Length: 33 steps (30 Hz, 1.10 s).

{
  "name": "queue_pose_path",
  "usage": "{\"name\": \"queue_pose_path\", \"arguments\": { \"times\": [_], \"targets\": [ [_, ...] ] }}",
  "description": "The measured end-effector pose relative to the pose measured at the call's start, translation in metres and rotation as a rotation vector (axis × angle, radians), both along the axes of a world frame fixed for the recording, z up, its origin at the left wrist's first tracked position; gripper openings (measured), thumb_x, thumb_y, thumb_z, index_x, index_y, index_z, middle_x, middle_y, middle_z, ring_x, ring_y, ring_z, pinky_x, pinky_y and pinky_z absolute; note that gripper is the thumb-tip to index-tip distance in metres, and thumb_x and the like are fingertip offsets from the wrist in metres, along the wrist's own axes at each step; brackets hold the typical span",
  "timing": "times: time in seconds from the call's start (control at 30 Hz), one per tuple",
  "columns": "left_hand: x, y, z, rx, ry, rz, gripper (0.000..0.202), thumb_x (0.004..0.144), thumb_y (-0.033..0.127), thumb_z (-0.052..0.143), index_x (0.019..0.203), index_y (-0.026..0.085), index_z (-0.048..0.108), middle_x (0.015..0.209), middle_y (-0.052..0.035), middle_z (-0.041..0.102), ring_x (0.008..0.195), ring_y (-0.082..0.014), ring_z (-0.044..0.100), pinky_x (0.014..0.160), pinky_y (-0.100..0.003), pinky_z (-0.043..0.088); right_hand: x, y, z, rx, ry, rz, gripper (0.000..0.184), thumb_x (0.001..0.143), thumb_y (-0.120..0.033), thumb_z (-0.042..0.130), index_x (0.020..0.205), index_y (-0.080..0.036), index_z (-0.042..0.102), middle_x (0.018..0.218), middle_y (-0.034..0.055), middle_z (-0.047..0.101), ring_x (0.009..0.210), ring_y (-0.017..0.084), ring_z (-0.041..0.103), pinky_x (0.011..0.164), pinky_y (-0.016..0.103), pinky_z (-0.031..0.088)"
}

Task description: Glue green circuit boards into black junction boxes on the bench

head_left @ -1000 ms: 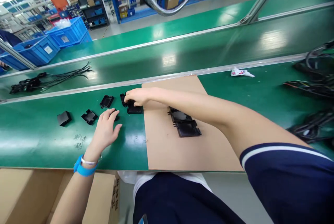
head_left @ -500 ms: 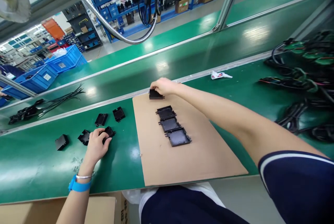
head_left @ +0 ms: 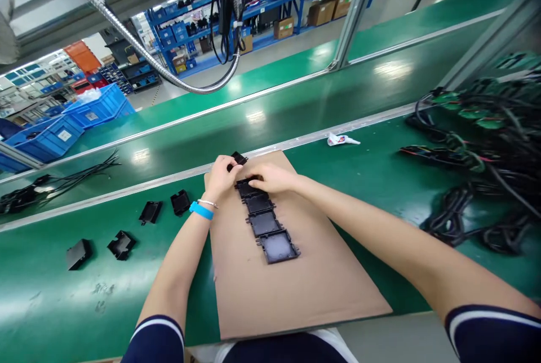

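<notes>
My left hand (head_left: 225, 174) is closed on a small black plastic housing (head_left: 239, 158) at the far left corner of the cardboard sheet (head_left: 321, 295). Beside it, my right hand (head_left: 270, 178) pinches another black housing (head_left: 245, 187), which lies at the far end of a row on the cardboard. Nearer to me in that row are three open black housings, the closest (head_left: 279, 247) showing a pale inner face. On the green bench to the left lie several loose black housings, among them a box-like one (head_left: 79, 254) and one with a notched wall (head_left: 122, 245).
A crumpled white tube (head_left: 342, 140) lies right of the cardboard. Bundled black cables with green parts (head_left: 456, 154) crowd the right side. More thin black cables (head_left: 54, 185) lie at far left, near blue bins (head_left: 54, 137). A metal flexible conduit (head_left: 169, 76) hangs overhead.
My left hand has lifted a housing from the left of the bench and carried it to the cardboard's far corner. My right hand has brought its housing against the row's far end.
</notes>
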State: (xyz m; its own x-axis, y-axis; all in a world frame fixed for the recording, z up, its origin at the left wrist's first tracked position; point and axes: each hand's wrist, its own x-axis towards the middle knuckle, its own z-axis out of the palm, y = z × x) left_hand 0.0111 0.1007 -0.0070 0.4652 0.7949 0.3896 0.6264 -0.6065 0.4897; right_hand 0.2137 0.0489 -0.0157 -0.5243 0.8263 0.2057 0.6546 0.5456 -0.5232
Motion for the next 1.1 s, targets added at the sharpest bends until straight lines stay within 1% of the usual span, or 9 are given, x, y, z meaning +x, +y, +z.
{"name": "queue_pose_path", "arguments": {
  "times": [0.1, 0.23, 0.37, 0.47, 0.6, 0.67, 0.83, 0.97, 1.1],
  "targets": [
    [0.019, 0.008, -0.014, -0.067, -0.004, -0.114, 0.014, 0.088, 0.02, 0.061, 0.074, 0.019, 0.06, 0.099, -0.0071, 0.068, 0.1, -0.0216, 0.062, 0.095, -0.036, 0.048, 0.004, -0.016, -0.01, 0.042, 0.041, -0.029, 0.042, 0.085, -0.025, 0.062, 0.126, -0.017, 0.068, 0.122, 0.0122, 0.07, 0.113, 0.027, 0.065, 0.097, 0.04, 0.051],
    [0.017, 0.005, -0.02, -0.144, 0.013, -0.213, 0.019, 0.09, 0.021, 0.055, 0.074, 0.019, 0.064, 0.098, -0.0057, 0.071, 0.097, -0.021, 0.063, 0.094, -0.036, 0.048, 0.004, -0.034, -0.024, 0.09, 0.08, -0.089, 0.046, 0.083, -0.028, 0.066, 0.127, -0.013, 0.065, 0.133, 0.0175, 0.063, 0.125, 0.029, 0.057, 0.106, 0.045, 0.045],
    [0.01, 0.002, -0.016, -0.17, 0.015, -0.232, 0.015, 0.086, 0.027, 0.059, 0.074, 0.02, 0.064, 0.083, -0.0043, 0.07, 0.084, -0.0218, 0.061, 0.086, -0.038, 0.047, 0.016, -0.033, -0.021, 0.126, 0.065, -0.163, 0.04, 0.082, -0.035, 0.07, 0.119, -0.021, 0.071, 0.132, 0.0099, 0.065, 0.124, 0.024, 0.058, 0.107, 0.039, 0.045],
    [0.006, 0.003, -0.016, -0.17, -0.007, -0.23, 0.017, 0.083, 0.029, 0.062, 0.069, 0.02, 0.06, 0.081, -0.0041, 0.069, 0.085, -0.0224, 0.06, 0.088, -0.04, 0.046, 0.058, -0.018, -0.009, 0.145, 0.016, -0.412, 0.033, 0.089, -0.036, 0.06, 0.116, -0.022, 0.072, 0.127, 0.01, 0.067, 0.122, 0.027, 0.056, 0.107, 0.044, 0.042],
    [0.003, 0.003, -0.021, -0.179, -0.066, -0.206, 0.019, 0.081, 0.031, 0.064, 0.067, 0.02, 0.058, 0.085, -0.0043, 0.07, 0.093, -0.0233, 0.062, 0.091, -0.04, 0.046, 0.138, 0.001, -0.002, 0.11, -0.106, -0.901, 0.042, 0.091, -0.022, 0.047, 0.125, -0.004, 0.063, 0.129, 0.0288, 0.058, 0.128, 0.044, 0.044, 0.1, 0.064, 0.036],
    [0.001, 0.003, -0.024, -0.184, -0.097, -0.186, 0.017, 0.081, 0.032, 0.064, 0.07, 0.02, 0.059, 0.089, -0.0047, 0.071, 0.095, -0.023, 0.063, 0.091, -0.039, 0.046, 0.163, 0.005, -0.007, 0.069, -0.181, -1.003, 0.041, 0.088, -0.02, 0.051, 0.124, -0.002, 0.061, 0.126, 0.0309, 0.057, 0.127, 0.047, 0.042, 0.095, 0.064, 0.038],
    [-0.001, 0.007, -0.028, -0.199, -0.133, -0.147, 0.014, 0.079, 0.033, 0.064, 0.073, 0.02, 0.062, 0.089, -0.0048, 0.071, 0.089, -0.0224, 0.064, 0.087, -0.039, 0.048, 0.149, 0.002, -0.023, 0.102, -0.345, -0.874, 0.033, 0.093, -0.034, 0.061, 0.12, -0.016, 0.062, 0.121, 0.0115, 0.061, 0.119, 0.028, 0.052, 0.099, 0.05, 0.044],
    [-0.003, 0.011, -0.031, -0.204, -0.134, -0.132, 0.014, 0.079, 0.032, 0.065, 0.074, 0.019, 0.064, 0.088, -0.0047, 0.071, 0.088, -0.0226, 0.065, 0.088, -0.039, 0.049, 0.115, 0.002, -0.029, 0.227, -0.415, -0.682, 0.03, 0.097, -0.038, 0.058, 0.117, -0.017, 0.062, 0.122, 0.0099, 0.061, 0.117, 0.024, 0.055, 0.102, 0.048, 0.045],
    [-0.004, 0.014, -0.031, -0.203, -0.117, -0.139, 0.022, 0.086, 0.037, 0.068, 0.08, 0.016, 0.064, 0.089, -0.004, 0.069, 0.09, -0.0197, 0.065, 0.09, -0.04, 0.05, 0.108, 0.009, -0.026, 0.313, -0.44, -0.535, 0.029, 0.099, -0.032, 0.055, 0.124, -0.019, 0.061, 0.131, 0.0091, 0.059, 0.12, 0.023, 0.054, 0.103, 0.045, 0.044]
  ]
}}
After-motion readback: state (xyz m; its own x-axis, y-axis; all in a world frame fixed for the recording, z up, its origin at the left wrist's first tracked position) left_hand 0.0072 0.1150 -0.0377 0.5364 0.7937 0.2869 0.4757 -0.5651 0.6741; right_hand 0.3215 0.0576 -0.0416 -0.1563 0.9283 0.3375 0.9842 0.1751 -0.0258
